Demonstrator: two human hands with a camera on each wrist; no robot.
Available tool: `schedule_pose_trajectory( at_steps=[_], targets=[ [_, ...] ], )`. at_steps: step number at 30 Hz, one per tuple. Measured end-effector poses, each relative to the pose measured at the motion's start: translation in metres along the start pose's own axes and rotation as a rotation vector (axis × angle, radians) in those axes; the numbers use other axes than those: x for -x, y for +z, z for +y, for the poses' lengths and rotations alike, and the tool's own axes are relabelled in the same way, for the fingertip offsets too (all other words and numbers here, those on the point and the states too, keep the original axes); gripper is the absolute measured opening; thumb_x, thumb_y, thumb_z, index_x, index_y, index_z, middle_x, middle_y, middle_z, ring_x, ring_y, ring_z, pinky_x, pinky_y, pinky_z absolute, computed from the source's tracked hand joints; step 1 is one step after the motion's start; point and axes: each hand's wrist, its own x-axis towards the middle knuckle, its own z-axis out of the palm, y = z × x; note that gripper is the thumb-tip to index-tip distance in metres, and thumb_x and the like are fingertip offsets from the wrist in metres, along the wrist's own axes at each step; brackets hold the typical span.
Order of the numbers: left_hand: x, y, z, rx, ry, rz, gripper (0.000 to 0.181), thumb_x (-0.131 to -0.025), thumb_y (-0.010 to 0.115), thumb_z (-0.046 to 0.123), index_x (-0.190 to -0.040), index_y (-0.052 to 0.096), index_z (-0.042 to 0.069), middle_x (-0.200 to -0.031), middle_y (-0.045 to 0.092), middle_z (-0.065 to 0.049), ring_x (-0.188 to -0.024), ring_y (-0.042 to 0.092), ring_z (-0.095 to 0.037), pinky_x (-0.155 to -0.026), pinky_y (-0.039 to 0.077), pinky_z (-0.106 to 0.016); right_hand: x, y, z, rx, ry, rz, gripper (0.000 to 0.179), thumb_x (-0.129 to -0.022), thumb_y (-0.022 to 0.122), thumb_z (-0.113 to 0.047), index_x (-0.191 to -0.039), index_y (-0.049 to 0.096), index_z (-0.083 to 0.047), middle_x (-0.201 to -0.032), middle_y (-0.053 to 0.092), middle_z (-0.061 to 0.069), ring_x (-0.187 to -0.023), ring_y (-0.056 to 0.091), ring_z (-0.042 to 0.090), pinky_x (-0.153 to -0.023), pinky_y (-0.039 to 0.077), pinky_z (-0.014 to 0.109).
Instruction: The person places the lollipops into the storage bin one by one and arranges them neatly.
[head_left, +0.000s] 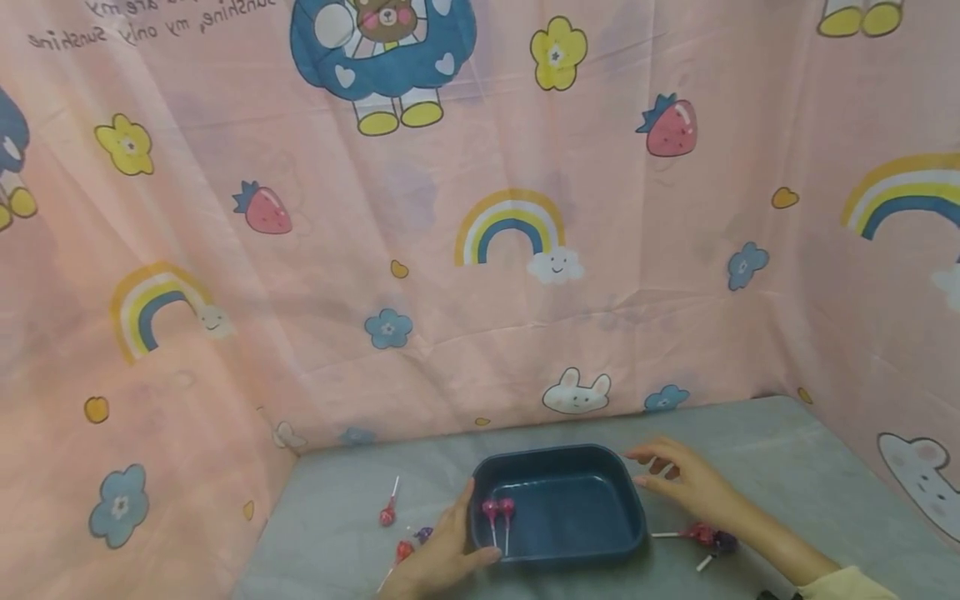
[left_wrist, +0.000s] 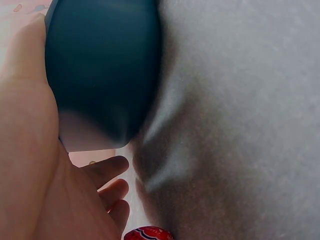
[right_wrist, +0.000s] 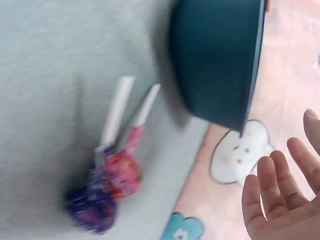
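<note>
A dark blue rectangular tray (head_left: 566, 546) rests on the grey tabletop, holding two pink lollipops (head_left: 507, 507) in its left part, sticks toward the front. My left hand (head_left: 441, 546) grips the tray's front left corner, thumb at the front rim and fingers along the left side. In the left wrist view its lower fingers (left_wrist: 112, 170) curl loosely beside the tray's end. My right hand (head_left: 686, 479) is apart from the tray's right end, fingers relaxed and holding nothing. Close below it on the table lie a red lollipop (head_left: 699, 533) and a dark purple lollipop (head_left: 724, 543).
Left of the tray lie a red lollipop (head_left: 387, 517) with its stick pointing back, an orange-red one (head_left: 404, 550) and a purple one (head_left: 424, 534), partly behind my left hand. A pink printed cloth (head_left: 510, 325) hangs around the table's back and sides.
</note>
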Motion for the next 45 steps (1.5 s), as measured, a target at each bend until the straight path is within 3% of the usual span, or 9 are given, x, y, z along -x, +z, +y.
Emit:
schedule_pose_trajectory(
  at_steps=[8, 14, 20, 24, 28, 33, 39, 45],
  targets=[
    [0.0, 0.0, -0.002, -0.001, 0.022, -0.001, 0.105, -0.079, 0.062, 0.062, -0.151, -0.007, 0.031, -0.152, 0.027, -0.022, -0.137, 0.033, -0.036, -0.105, 0.035, -0.06, 0.024, -0.007, 0.021, 0.008, 0.065, 0.026, 0.026, -0.086, 0.068, -0.025, -0.111, 0.066, -0.018, -0.1, 0.062, -0.006, -0.081, 0.051, -0.005, -0.063, 0.046, 0.02],
    [-0.001, 0.001, -0.005, -0.007, 0.016, 0.009, 0.105, -0.078, 0.061, 0.065, -0.151, -0.007, 0.033, -0.151, 0.028, -0.021, -0.137, 0.034, -0.035, -0.104, 0.037, -0.059, 0.041, -0.008, 0.036, 0.031, 0.12, 0.065, 0.028, -0.085, 0.069, -0.024, -0.11, 0.067, -0.012, -0.101, 0.064, 0.002, -0.079, 0.052, -0.007, -0.063, 0.046, 0.019],
    [-0.001, 0.002, -0.005, -0.01, 0.023, 0.01, 0.105, -0.078, 0.061, 0.064, -0.151, -0.009, 0.034, -0.15, 0.029, -0.021, -0.136, 0.035, -0.034, -0.104, 0.038, -0.058, 0.055, -0.007, 0.047, 0.04, 0.192, 0.051, 0.029, -0.084, 0.07, -0.025, -0.108, 0.067, -0.008, -0.099, 0.064, 0.008, -0.078, 0.052, -0.01, -0.065, 0.049, 0.018],
    [-0.001, 0.002, -0.005, -0.028, 0.033, 0.01, 0.105, -0.079, 0.06, 0.065, -0.151, -0.009, 0.033, -0.151, 0.029, -0.021, -0.136, 0.035, -0.034, -0.104, 0.038, -0.058, 0.062, -0.007, 0.051, 0.059, 0.268, 0.03, 0.032, -0.082, 0.071, -0.028, -0.107, 0.067, -0.009, -0.102, 0.066, 0.008, -0.079, 0.053, -0.011, -0.066, 0.049, 0.018],
    [-0.001, 0.001, -0.005, -0.034, 0.04, 0.006, 0.105, -0.08, 0.059, 0.065, -0.151, -0.009, 0.03, -0.151, 0.028, -0.022, -0.136, 0.035, -0.035, -0.104, 0.037, -0.059, 0.067, -0.009, 0.056, 0.09, 0.408, -0.041, 0.041, -0.081, 0.07, -0.041, -0.11, 0.067, -0.012, -0.11, 0.065, 0.005, -0.082, 0.052, -0.011, -0.07, 0.048, 0.017],
    [0.001, -0.001, -0.002, -0.027, 0.056, 0.002, 0.104, -0.081, 0.058, 0.064, -0.152, -0.008, 0.027, -0.151, 0.028, -0.022, -0.137, 0.033, -0.036, -0.105, 0.036, -0.059, 0.072, -0.009, 0.06, 0.094, 0.489, -0.097, 0.049, -0.081, 0.068, -0.047, -0.113, 0.065, -0.01, -0.113, 0.065, 0.007, -0.086, 0.054, -0.005, -0.071, 0.048, 0.018],
    [0.004, -0.003, 0.001, -0.017, 0.069, 0.006, 0.104, -0.082, 0.059, 0.062, -0.152, -0.009, 0.025, -0.15, 0.028, -0.026, -0.136, 0.033, -0.039, -0.104, 0.036, -0.059, 0.073, -0.007, 0.062, 0.039, 0.612, -0.145, 0.064, -0.079, 0.066, -0.055, -0.117, 0.062, -0.004, -0.113, 0.064, 0.01, -0.094, 0.06, 0.014, -0.078, 0.053, 0.036],
    [0.003, -0.002, -0.001, -0.013, 0.076, 0.008, 0.104, -0.082, 0.058, 0.063, -0.152, -0.01, 0.026, -0.15, 0.027, -0.025, -0.137, 0.033, -0.039, -0.104, 0.036, -0.059, 0.075, -0.004, 0.062, 0.057, 0.622, -0.157, 0.061, -0.079, 0.066, -0.056, -0.113, 0.064, -0.005, -0.107, 0.065, 0.005, -0.094, 0.06, 0.016, -0.081, 0.054, 0.039]
  ],
)
